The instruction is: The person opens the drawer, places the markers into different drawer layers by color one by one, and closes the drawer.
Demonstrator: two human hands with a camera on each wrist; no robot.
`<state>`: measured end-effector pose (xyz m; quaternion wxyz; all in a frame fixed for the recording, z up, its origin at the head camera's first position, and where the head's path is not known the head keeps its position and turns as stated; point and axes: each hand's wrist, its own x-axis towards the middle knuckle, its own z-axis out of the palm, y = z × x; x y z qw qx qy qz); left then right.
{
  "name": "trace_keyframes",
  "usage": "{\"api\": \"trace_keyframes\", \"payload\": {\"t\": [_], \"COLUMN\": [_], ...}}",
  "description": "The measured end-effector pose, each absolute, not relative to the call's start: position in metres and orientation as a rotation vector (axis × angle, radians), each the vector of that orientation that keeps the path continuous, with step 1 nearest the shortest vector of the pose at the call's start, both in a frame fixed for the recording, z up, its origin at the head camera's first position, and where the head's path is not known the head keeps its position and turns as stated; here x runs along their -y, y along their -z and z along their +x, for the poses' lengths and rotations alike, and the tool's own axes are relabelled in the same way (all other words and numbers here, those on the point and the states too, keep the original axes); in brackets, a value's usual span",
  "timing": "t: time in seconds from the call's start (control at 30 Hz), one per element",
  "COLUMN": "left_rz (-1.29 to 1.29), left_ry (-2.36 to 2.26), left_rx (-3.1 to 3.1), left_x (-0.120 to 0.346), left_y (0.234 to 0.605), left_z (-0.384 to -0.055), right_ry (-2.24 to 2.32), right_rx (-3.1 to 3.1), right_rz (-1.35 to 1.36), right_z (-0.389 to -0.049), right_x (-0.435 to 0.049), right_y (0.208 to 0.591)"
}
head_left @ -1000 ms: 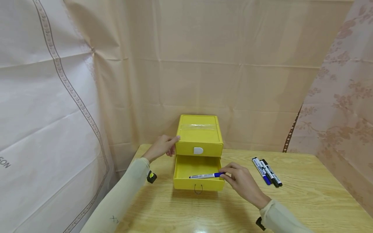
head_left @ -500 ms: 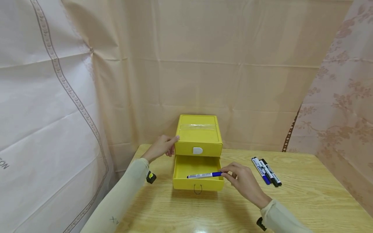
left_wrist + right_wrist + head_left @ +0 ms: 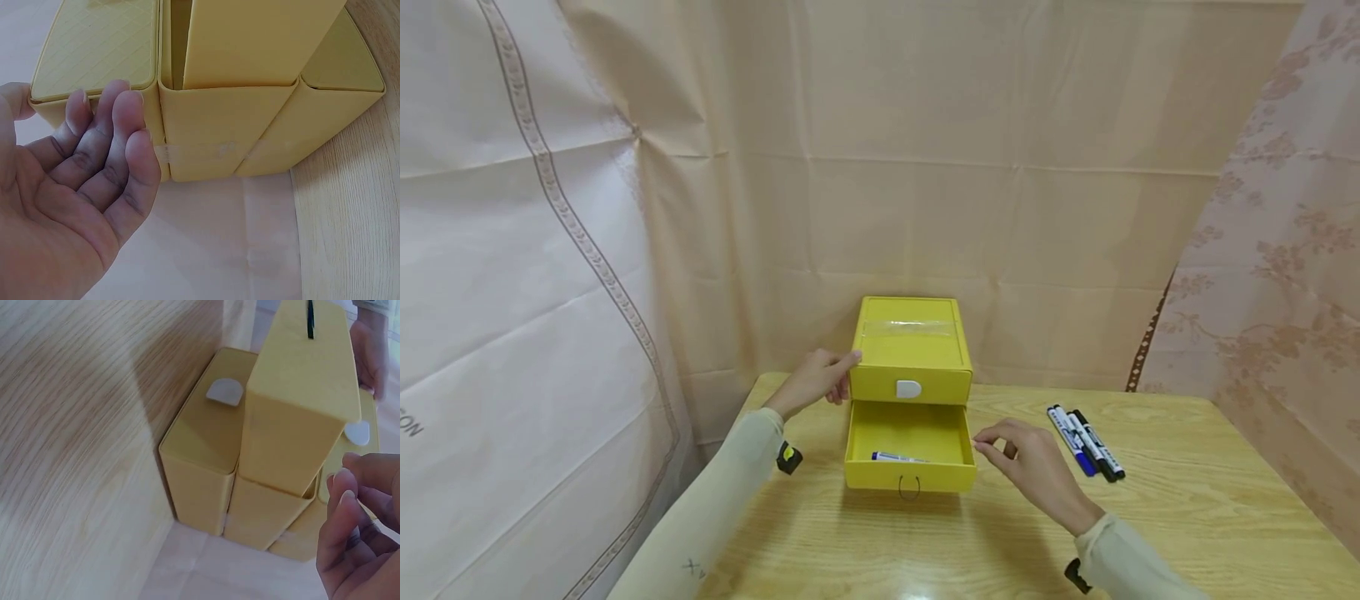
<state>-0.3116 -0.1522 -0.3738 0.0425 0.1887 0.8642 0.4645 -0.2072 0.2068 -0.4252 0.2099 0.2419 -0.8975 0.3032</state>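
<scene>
A yellow drawer unit (image 3: 913, 350) stands on the table, its middle drawer (image 3: 868, 477) pulled out; the wrist views show a closed drawer above and another below. My left hand (image 3: 812, 385) holds the unit's upper left corner, thumb on the top edge. In the left wrist view its bent fingers (image 3: 128, 115) lie at the side. One white marker (image 3: 897, 457) with a blue end lies in the drawer behind the front wall, partly hidden by it. My right hand (image 3: 1028, 468) hovers just right of the drawer with loosely bent fingers and nothing between them.
Several blue and black markers (image 3: 1086, 442) lie side by side on the wooden table (image 3: 1187, 500), right of the unit. Patterned cloth (image 3: 925, 167) hangs behind and on both sides. A thin black loop (image 3: 909, 487) hangs from the drawer's front.
My right hand has let go of the marker, which has dropped from above the front wall into the drawer. That hand has shifted slightly right. My left hand has stayed in place.
</scene>
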Motion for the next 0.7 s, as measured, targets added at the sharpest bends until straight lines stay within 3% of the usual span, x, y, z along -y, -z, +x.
{"api": "trace_keyframes", "payload": {"t": [0.7], "left_rz": [0.582], "left_ry": [-1.407], "left_rx": [-2.654], "left_x": [0.151], "left_y": [0.373], "left_z": [-0.312], "right_ry": [-0.703], "right_rx": [2.639], "right_rz": [0.424], "right_z": [-0.217], "right_x": [-0.255], "right_y": [0.440]}}
